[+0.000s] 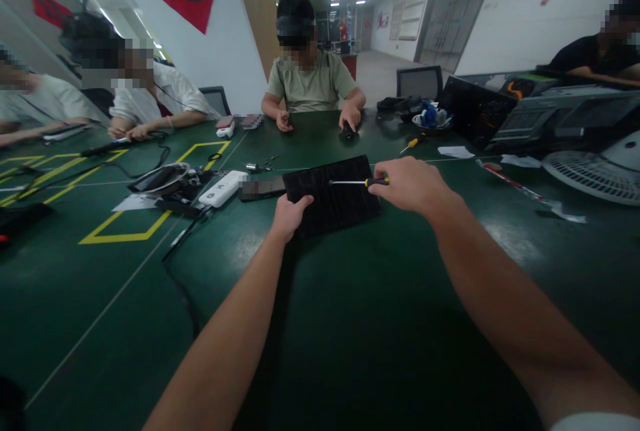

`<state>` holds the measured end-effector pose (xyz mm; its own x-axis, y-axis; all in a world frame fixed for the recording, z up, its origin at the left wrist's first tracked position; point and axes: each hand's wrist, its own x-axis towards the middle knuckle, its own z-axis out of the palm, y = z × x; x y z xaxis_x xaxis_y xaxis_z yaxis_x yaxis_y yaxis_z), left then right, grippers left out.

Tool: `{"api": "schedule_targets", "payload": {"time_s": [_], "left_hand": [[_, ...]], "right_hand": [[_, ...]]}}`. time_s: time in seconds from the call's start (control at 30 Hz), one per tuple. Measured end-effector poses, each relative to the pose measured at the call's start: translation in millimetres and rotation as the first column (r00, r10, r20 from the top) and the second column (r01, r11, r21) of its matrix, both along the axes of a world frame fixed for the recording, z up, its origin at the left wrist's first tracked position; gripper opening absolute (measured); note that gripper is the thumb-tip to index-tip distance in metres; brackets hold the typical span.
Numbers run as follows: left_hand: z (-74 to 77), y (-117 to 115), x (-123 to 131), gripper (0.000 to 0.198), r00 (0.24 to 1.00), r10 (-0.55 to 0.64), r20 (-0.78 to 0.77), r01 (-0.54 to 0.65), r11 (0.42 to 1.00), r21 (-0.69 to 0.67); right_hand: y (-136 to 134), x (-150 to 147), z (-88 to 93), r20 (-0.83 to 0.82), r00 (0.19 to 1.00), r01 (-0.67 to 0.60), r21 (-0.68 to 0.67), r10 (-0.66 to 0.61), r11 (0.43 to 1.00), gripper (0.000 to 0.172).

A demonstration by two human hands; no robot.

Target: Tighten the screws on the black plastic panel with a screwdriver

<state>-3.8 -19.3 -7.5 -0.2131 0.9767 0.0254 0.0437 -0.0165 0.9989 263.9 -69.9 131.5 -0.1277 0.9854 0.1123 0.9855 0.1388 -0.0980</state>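
A flat black rectangular panel is held tilted above the green table. My left hand grips its left lower edge, thumb on the near face and fingers hidden behind it. My right hand is closed round the black and yellow handle of a screwdriver. The screwdriver's metal shaft points left, and its tip is at a small spot near the middle of the panel. Whether the tip sits in a screw is too small to tell. A dark phone-like slab lies just left of the panel.
The green table carries a white power-bank-like box with cables at left. A yellow-handled screwdriver lies ahead to the right. A white fan and computer cases stand at right. A person sits opposite; others sit at both sides.
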Motion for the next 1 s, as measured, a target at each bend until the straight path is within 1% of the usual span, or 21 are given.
{"api": "schedule_targets", "payload": {"time_s": [0.23, 0.37, 0.5, 0.67, 0.87, 1.0], "left_hand": [[-1.2, 1.7, 0.7, 0.041, 0.999, 0.025, 0.021, -0.025, 1.000, -0.001], [0.6, -0.3, 2.2, 0.040, 0.999, 0.020, 0.029, -0.020, 1.000, -0.002], [3.4, -2.6, 3.2, 0.039, 0.999, 0.016, 0.036, -0.015, 1.000, -0.009], [5.0, -3.0, 3.7, 0.039, 1.000, 0.021, 0.019, -0.021, 1.000, -0.009], [8.3, -5.3, 5.5, 0.037, 0.999, 0.029, 0.022, -0.028, 1.000, -0.013], [7.4, -4.5, 4.7, 0.036, 0.999, 0.033, 0.018, -0.032, 0.999, -0.016]], "right_hand": [[1.5, 1.5, -0.4, 0.000, 1.000, 0.003, -0.006, -0.003, 1.000, 0.040], [2.9, 0.7, 0.3, 0.024, 1.000, 0.021, -0.061, -0.019, 0.998, 0.048], [4.0, 0.6, 0.3, 0.026, 1.000, 0.011, -0.095, -0.009, 0.995, 0.051], [4.5, 2.2, 0.1, -0.008, 1.000, -0.009, -0.092, 0.009, 0.996, 0.046], [5.6, 3.3, -3.0, -0.023, 1.000, -0.001, -0.027, 0.000, 1.000, 0.036], [4.1, 6.0, -1.1, -0.050, 0.998, -0.032, 0.011, 0.032, 0.999, 0.031]]}}
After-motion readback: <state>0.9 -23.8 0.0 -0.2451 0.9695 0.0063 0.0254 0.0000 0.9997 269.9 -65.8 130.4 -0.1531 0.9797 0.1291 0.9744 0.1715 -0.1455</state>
